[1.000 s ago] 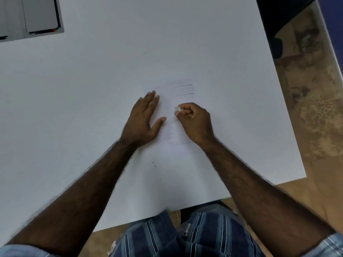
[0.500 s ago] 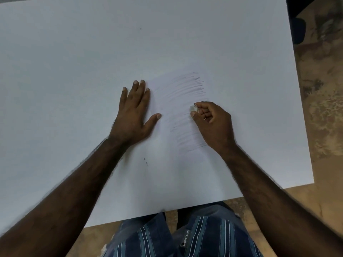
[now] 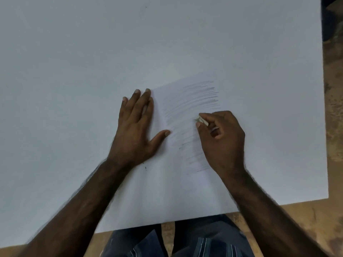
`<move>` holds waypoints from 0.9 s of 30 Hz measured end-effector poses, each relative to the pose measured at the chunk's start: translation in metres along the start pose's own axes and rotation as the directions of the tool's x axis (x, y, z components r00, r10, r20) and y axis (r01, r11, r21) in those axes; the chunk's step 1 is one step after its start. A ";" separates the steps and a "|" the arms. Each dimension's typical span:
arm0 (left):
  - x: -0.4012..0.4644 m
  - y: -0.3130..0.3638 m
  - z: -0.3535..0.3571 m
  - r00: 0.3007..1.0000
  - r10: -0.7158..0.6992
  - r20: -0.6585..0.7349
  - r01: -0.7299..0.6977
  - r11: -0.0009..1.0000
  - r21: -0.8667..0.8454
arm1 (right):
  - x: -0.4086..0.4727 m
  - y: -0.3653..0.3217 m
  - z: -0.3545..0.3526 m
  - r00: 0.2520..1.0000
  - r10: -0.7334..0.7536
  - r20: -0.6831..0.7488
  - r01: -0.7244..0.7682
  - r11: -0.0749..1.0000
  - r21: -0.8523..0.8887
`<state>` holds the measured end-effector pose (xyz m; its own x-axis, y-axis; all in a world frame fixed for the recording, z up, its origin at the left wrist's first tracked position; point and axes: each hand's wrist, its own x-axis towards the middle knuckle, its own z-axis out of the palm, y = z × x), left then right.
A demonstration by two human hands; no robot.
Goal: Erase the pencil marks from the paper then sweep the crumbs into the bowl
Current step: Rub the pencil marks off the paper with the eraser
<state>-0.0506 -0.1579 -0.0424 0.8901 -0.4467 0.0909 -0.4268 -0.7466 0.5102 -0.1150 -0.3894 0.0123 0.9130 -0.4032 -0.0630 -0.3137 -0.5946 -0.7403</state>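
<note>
1. White bench [image 3: 74, 71] carries the paper [image 3: 167, 182], scribbled with pencil marks [image 3: 193, 101].
2. Left hand [image 3: 135, 130] lies flat, grip released, on the paper's left edge.
3. Right hand [image 3: 222, 138] pinches the eraser [image 3: 202, 121] against the marks' right side.

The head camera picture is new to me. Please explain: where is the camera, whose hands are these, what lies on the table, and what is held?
There is no machine here. A person wears one wide-angle camera on the head, so you look forward and down along both forearms. On the large white table lies a white sheet of paper covered with grey pencil marks. The left hand lies flat with straight fingers on the paper's left edge. The right hand has a pinching grip on a small white eraser, whose tip touches the marks. No bowl shows in this picture. Below the table edge you see the person's lap and the brown floor.
</note>
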 end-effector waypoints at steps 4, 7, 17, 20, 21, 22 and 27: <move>-0.001 0.001 0.000 1.000 -0.014 -0.013 0.014 1.000 -0.009 | 0.011 -0.017 0.027 0.995 -0.098 0.015 0.098 0.995 0.004; -0.002 0.003 -0.001 1.000 -0.025 -0.006 0.025 1.000 -0.014 | 0.015 -0.024 0.046 0.987 -0.157 0.037 0.157 0.988 -0.002; -0.001 0.005 -0.009 0.991 0.001 0.137 -0.004 1.000 0.024 | 0.018 -0.022 0.063 0.990 -0.138 -0.008 0.138 0.990 -0.032; 0.001 0.006 -0.011 0.982 -0.005 0.189 -0.006 0.998 0.055 | 0.019 -0.026 0.062 0.993 -0.121 -0.014 0.121 0.993 -0.016; 0.001 0.007 -0.012 0.979 -0.007 0.202 -0.006 0.998 0.063 | 0.019 -0.028 0.062 0.992 -0.127 -0.009 0.127 0.992 -0.023; 0.002 0.007 -0.013 0.977 -0.010 0.214 -0.005 0.998 0.068 | 0.019 -0.029 0.062 0.990 -0.138 -0.001 0.138 0.990 -0.032; 0.003 0.010 -0.016 0.973 -0.029 0.228 0.012 0.997 0.075 | 0.019 -0.039 0.066 0.972 -0.218 0.091 0.225 0.971 -0.075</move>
<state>-0.0497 -0.1588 -0.0231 0.8420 -0.5257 -0.1215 -0.4268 -0.7867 0.4460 -0.0682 -0.3276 -0.0043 0.9792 -0.1988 0.0395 -0.1188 -0.7208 -0.6829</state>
